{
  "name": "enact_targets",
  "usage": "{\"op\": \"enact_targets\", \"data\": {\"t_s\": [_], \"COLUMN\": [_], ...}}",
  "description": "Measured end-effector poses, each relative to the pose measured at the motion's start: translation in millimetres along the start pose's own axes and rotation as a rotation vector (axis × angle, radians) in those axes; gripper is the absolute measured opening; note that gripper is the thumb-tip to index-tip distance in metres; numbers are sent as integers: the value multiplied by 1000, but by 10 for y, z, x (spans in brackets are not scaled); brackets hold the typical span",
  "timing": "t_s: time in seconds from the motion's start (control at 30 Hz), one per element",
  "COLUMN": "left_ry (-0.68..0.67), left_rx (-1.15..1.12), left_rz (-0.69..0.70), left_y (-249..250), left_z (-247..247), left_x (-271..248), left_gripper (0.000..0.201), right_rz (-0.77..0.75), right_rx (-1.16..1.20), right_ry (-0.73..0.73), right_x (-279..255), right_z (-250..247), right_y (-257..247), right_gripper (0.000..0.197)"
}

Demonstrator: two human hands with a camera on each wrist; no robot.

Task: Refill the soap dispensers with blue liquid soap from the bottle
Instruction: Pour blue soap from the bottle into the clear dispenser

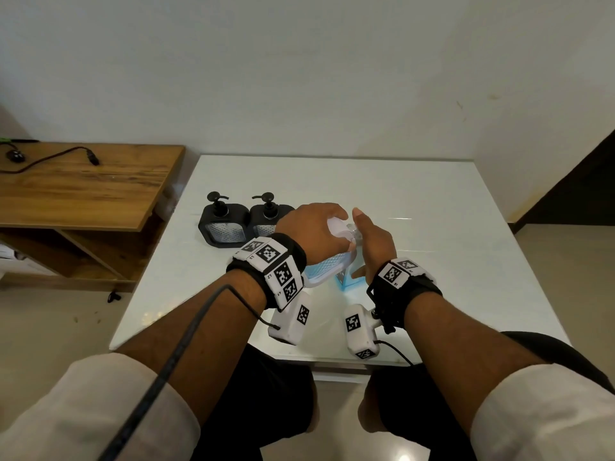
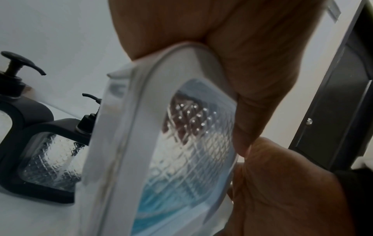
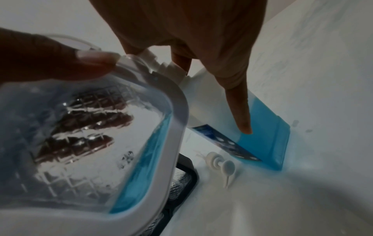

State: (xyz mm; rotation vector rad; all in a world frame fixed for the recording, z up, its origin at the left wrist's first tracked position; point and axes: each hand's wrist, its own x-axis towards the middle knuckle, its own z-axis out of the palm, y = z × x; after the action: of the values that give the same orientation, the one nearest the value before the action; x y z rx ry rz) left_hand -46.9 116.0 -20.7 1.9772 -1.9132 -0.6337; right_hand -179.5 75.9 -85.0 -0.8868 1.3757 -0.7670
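A white-framed dispenser (image 3: 113, 143), clear and diamond-cut, tilts with blue soap pooled low, just right of two black dispensers (image 1: 246, 224). The left hand (image 1: 309, 234) grips its top. The right hand (image 1: 374, 247) grasps the half-full bottle (image 3: 262, 135) beside it.

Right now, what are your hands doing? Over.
Left hand tilts white-framed clear dispenser. Right hand holds blue soap bottle. Two black dispensers stand behind, untouched.

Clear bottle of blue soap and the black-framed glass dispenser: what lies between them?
A small white plastic pump head lies on the white table between them, shown in the right wrist view.
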Motion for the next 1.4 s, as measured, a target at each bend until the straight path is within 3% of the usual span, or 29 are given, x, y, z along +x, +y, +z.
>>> {"op": "enact_targets", "data": {"t_s": [0.33, 0.47, 0.87, 1.03, 1.2, 1.3, 1.4], "left_ry": [5, -6, 3, 7, 1, -12, -6], "left_rx": [12, 10, 11, 23, 17, 18, 10], "left_rz": [-5, -8, 5, 1, 2, 3, -1], "left_y": [0, 7, 12, 16, 20, 18, 6], "left_z": [-8, -22, -8, 2, -1, 3, -1], "left_x": [11, 16, 3, -6, -8, -11, -11], "left_gripper": [47, 46, 47, 47, 46, 47, 46], "right_rz": [52, 76, 180, 69, 62, 49, 44], "right_rx": [-34, 10, 455, 222, 190, 190, 203], "right_ry": [-71, -122, -270, -37, -16, -28, -133], "right_x": [-13, -86, 157, -21, -41, -16, 10], "right_z": [-20, -54, -31, -28, -10, -7, 19], "right_y": [75, 73, 186, 107, 87, 115, 163], "right_gripper": [108, 92, 103, 46, 28, 32, 68]}}
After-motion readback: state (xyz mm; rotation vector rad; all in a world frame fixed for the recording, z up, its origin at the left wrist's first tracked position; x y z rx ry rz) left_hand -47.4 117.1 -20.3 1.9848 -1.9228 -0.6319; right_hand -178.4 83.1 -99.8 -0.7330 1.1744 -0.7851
